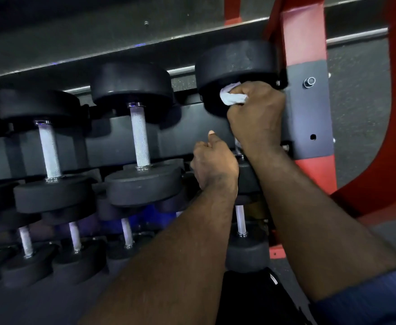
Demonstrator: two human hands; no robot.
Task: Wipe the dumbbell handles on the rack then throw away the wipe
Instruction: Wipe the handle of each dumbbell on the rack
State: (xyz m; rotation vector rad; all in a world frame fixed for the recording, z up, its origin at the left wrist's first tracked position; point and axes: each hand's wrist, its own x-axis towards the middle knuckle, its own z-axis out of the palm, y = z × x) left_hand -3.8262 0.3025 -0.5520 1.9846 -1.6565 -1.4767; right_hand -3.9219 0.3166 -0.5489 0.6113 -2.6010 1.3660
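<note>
The right hand (255,113) gripped the white wipe (232,96) round the dumbbell handle (238,146); at its seven o'clock the left hand (213,163) was curled, thumb up, its hold unclear.

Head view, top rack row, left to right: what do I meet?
Black dumbbell with knurled steel handle → second black dumbbell → left hand → right hand gripping white crumpled wipe → grey bolted bracket plate.

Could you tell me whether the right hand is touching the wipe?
Touching: the head view shows the right hand gripping the white wipe, which bulges out of the top of its fist.
</note>
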